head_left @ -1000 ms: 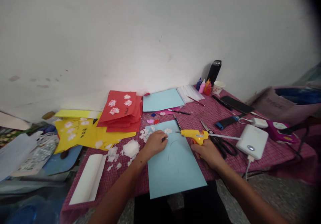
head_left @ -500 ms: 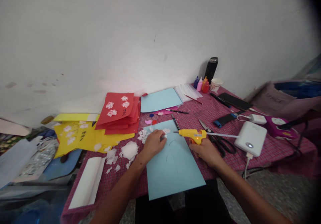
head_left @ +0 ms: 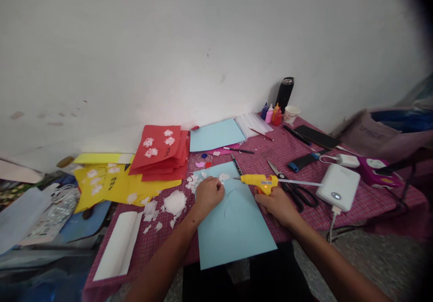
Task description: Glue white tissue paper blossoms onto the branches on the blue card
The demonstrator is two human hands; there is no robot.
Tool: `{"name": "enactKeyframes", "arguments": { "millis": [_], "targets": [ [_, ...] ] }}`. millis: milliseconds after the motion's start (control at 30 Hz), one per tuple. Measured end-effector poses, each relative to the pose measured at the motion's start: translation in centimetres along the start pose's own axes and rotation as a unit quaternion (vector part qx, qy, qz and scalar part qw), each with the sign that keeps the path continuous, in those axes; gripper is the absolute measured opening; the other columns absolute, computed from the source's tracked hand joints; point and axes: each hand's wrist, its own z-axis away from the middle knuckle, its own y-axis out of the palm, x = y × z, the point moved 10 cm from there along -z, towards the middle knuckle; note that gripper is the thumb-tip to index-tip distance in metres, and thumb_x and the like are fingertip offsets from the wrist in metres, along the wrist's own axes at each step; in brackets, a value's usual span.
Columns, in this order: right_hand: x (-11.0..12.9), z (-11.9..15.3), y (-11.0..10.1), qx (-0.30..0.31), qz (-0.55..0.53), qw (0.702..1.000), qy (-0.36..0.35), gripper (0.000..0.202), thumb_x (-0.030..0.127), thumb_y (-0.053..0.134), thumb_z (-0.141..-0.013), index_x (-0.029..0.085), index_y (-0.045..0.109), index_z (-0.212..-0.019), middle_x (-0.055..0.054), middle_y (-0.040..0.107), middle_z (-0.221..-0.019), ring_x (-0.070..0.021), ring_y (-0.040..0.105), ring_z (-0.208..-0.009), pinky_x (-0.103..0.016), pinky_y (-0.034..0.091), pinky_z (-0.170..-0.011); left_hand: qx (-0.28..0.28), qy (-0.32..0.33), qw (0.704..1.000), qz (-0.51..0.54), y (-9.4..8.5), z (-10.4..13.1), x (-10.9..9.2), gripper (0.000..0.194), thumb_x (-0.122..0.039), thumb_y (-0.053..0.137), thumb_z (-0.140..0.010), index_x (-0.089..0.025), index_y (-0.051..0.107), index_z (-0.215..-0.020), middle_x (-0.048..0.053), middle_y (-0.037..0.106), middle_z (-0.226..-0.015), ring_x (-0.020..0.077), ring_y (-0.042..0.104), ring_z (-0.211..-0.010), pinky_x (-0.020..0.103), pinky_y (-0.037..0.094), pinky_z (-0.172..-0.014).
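Observation:
My left hand rests over the upper left part of a light blue sheet, its fingers curled; whatever is between them is too small to make out. Around its fingertips lie small torn white paper bits. My right hand grips the handle of a yellow glue gun, whose nozzle points left above the sheet's top edge. A clear glue stick sticks out of the gun's back. Faint curved pencil lines mark the blue sheet.
Red cards and yellow sheets with paper flowers lie at the left, near a folded white paper. Scissors, a cutter and a white power bank are at the right. A black bottle stands behind.
My left hand has turned slightly, its fingers curling further in and its knuckles shifting a little. My right hand and the glue gun have stayed nearly still.

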Motion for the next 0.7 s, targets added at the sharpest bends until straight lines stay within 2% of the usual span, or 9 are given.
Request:
{"name": "enactKeyframes", "arguments": {
  "millis": [267,700],
  "targets": [
    [-0.32,-0.23,-0.02,0.004,-0.003,1.0,-0.02,0.014,0.022,0.055,-0.072,0.02,0.053,-0.058,0.004,0.048,-0.044,-0.0102,0.042,-0.04,-0.022,0.031,-0.04,0.001,-0.014,1.0,0.006,0.19,-0.4,0.3,0.018,-0.026,0.05,-0.086,-0.019,0.065,-0.077,0.005,0.066,-0.084,0.0178,0.06,-0.08,0.028,0.041,-0.071],
    [-0.24,0.02,-0.15,0.0,-0.006,1.0,0.011,0.012,0.023,0.056,-0.072,0.02,0.054,-0.06,0.004,0.048,-0.043,-0.0096,0.04,-0.038,-0.022,0.031,-0.038,-0.005,-0.043,0.999,-0.013,0.42,-0.87,0.53,0.018,-0.027,0.049,-0.085,-0.019,0.065,-0.08,0.006,0.068,-0.086,0.0189,0.061,-0.081,0.028,0.041,-0.07]
  ]
}}
